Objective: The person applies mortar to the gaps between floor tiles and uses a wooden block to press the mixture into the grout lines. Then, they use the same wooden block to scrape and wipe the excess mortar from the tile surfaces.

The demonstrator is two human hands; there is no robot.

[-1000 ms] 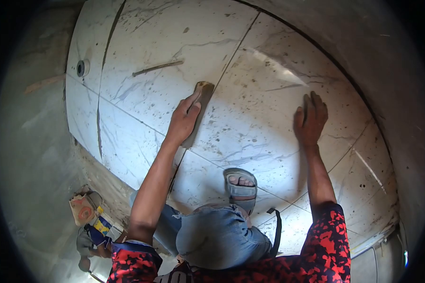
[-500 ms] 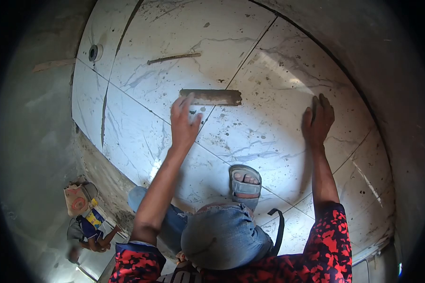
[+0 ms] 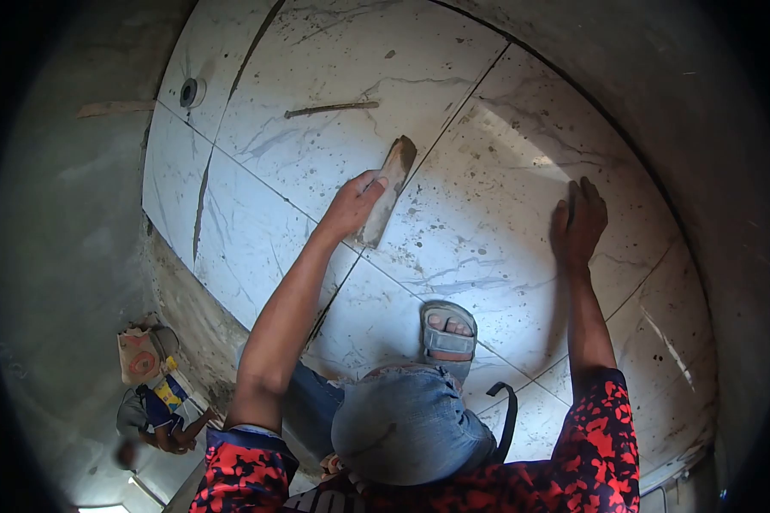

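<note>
Seemingly light, stiff and gritty, the flat strip [image 3: 391, 198] sits beside a joint [image 3: 458, 116] in the tiled floor [image 3: 505, 248]; the left hand [image 3: 358, 203] is clamped at mid-length, a sound hold; the right hand [image 3: 582, 229] is spread, gripping nothing; a thin stick [image 3: 334, 109] and a sandalled foot [image 3: 449, 332] could obstruct.

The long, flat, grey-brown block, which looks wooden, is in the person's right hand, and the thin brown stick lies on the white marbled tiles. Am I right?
Not quite: the head view shows the long, flat, grey-brown block in the person's left hand, not the right hand. The thin brown stick does lie on the white marbled tiles.
</note>
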